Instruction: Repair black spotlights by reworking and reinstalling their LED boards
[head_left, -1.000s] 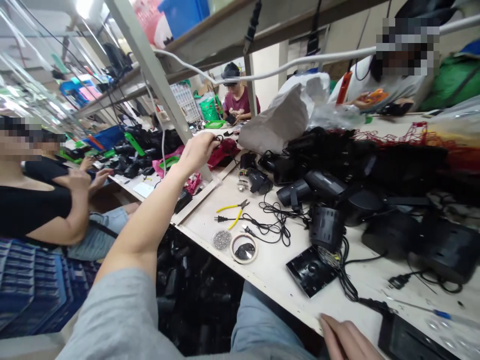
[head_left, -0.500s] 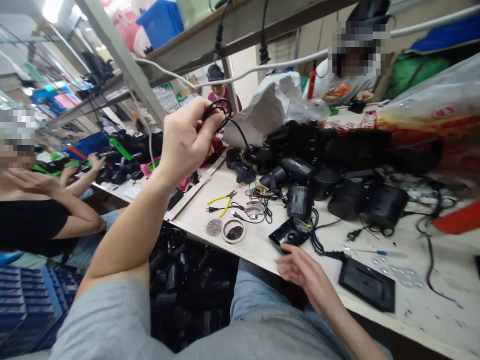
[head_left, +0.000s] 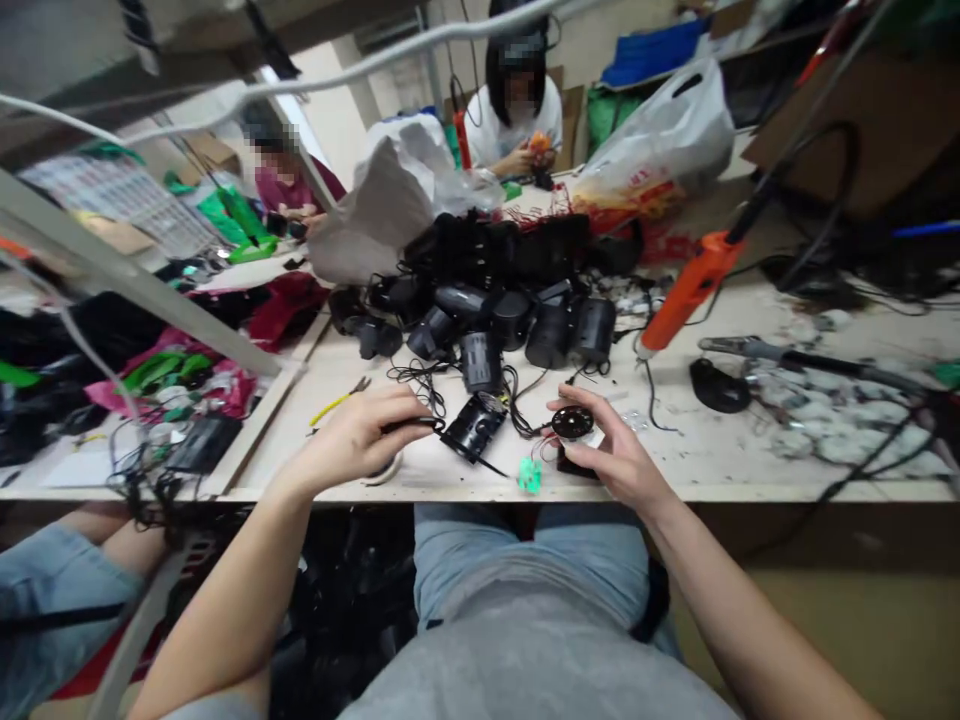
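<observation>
My left hand point(head_left: 360, 435) is closed in a pinch on a black cable point(head_left: 411, 425), low over the workbench. Just right of it lies an opened black plastic housing point(head_left: 474, 428), with a black cylindrical housing point(head_left: 480, 362) behind it. My right hand point(head_left: 626, 455) has its thumb and fingers around a round black part with a slotted disc top point(head_left: 572, 422). Thin wires show beside this part, near a small bright green piece point(head_left: 529, 476) at the bench edge. Part of a tape roll point(head_left: 386, 472) shows under my left hand.
Black housings point(head_left: 510, 320) are piled at the back of the bench. Yellow-handled pliers point(head_left: 339, 402) lie left. An orange electric screwdriver point(head_left: 694, 290) hangs at right, near a soldering iron point(head_left: 780, 352) and white parts point(head_left: 832, 400). Two people sit across the bench.
My left hand has come down from high up to the bench, still holding black cable. My right hand, empty before, now holds the round black part. The view has swung right.
</observation>
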